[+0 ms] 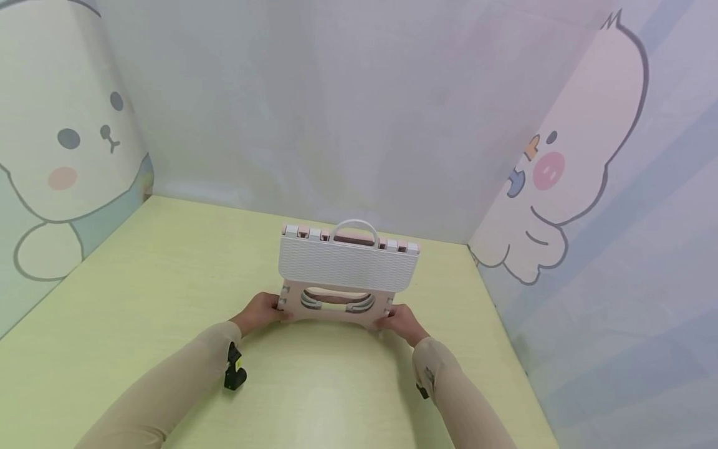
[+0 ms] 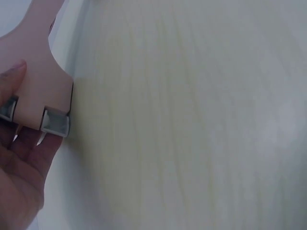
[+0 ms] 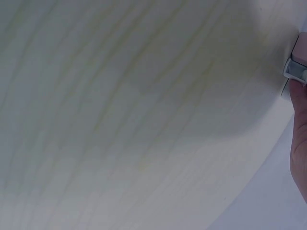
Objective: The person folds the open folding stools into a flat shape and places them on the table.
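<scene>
Pale yellow table point(image 1: 196, 262) spreads below me, a grey wall point(image 1: 314, 112) standing behind it, cartoon figures point(image 1: 73, 106) printed at both sides. Out ahead, over the table's middle, here's the folding stool point(image 1: 348, 271): white textured top sloping toward me, arched white handle point(image 1: 354, 221), pink leg panel point(image 2: 41, 72) with an oval opening. Both my arms stretch forward; my left hand point(image 1: 262, 313) pinches one side, thumb on the pink face, and my right hand point(image 1: 405, 322) grips the opposite side.

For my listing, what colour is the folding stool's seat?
The seat is white, woven-textured, clearest in the head view.
</scene>
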### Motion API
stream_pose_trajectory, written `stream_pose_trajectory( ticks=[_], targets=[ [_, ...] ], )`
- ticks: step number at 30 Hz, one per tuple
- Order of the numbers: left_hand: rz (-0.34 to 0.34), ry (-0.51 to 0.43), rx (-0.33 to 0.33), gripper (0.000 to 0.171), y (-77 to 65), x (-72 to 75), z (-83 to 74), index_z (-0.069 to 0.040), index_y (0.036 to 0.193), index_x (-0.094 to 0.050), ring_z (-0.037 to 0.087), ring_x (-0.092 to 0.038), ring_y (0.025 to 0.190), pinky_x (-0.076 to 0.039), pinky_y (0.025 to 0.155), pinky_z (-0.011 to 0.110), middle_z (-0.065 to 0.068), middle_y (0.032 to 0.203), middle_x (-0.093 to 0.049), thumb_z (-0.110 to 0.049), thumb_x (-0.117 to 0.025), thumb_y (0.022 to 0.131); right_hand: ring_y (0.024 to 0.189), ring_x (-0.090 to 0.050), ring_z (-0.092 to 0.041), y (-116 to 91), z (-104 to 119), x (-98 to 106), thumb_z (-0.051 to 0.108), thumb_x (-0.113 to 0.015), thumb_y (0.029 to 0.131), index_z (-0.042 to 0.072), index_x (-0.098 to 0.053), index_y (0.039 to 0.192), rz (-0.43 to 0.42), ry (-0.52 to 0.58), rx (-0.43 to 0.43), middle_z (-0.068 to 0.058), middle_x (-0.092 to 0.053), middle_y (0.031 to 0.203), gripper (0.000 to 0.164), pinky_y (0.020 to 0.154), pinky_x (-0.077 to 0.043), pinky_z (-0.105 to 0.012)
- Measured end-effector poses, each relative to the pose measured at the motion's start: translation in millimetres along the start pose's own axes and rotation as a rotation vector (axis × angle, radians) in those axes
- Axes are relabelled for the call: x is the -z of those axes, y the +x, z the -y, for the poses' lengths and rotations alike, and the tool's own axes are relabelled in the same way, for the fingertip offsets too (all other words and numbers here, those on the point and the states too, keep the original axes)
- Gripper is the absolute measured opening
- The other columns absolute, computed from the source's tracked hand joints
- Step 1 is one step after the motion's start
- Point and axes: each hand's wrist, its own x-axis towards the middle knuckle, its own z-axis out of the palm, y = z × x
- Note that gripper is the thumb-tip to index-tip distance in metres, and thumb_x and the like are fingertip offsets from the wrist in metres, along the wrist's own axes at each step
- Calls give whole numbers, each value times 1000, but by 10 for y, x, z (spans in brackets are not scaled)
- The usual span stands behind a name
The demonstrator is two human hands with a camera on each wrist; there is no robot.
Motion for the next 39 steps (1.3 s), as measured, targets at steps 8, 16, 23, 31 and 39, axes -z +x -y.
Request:
stream_pose_trajectory(
  ticks=[8,16,23,31,39],
  targets=[
    [-9,10,3,21,-14,-7,-10,10,93,-69,15,-51,67,-45,62,29,12,81,-70,-6,-74,82,73,-54,-11,3,4,1,2,-74,71,-5,-72,93,11,5,-1,-11,-72,92,23,69,-46,-27],
    [-10,14,19,21,-7,-10,-5,9,93,-69,15,-50,67,-45,62,30,11,80,-69,-8,-74,82,75,-57,-11,12,-18,-1,1,-74,71,-6,-72,94,23,16,7,-13,-72,93,24,70,-47,-28],
    [-10,7,7,19,-3,-17,13,9,93,-70,15,-50,66,-45,62,29,11,79,-69,-7,-74,81,75,-57,-10,13,-25,2,1,-75,71,-6,-72,93,21,27,11,-13,-72,93,24,70,-47,-28],
    [-10,11,1,20,-6,-15,7,9,93,-70,15,-50,66,-44,62,29,10,79,-69,-7,-74,81,74,-56,-10,20,-26,0,1,-75,70,-7,-72,92,15,19,17,-12,-72,91,24,69,-47,-27],
    [-11,9,24,20,-1,-16,-10,9,95,-69,15,-50,67,-44,62,28,10,80,-69,-6,-74,82,73,-55,-11,28,-22,-1,1,-75,69,-6,-73,91,8,3,3,-11,-72,90,23,69,-46,-28]
  ],
)
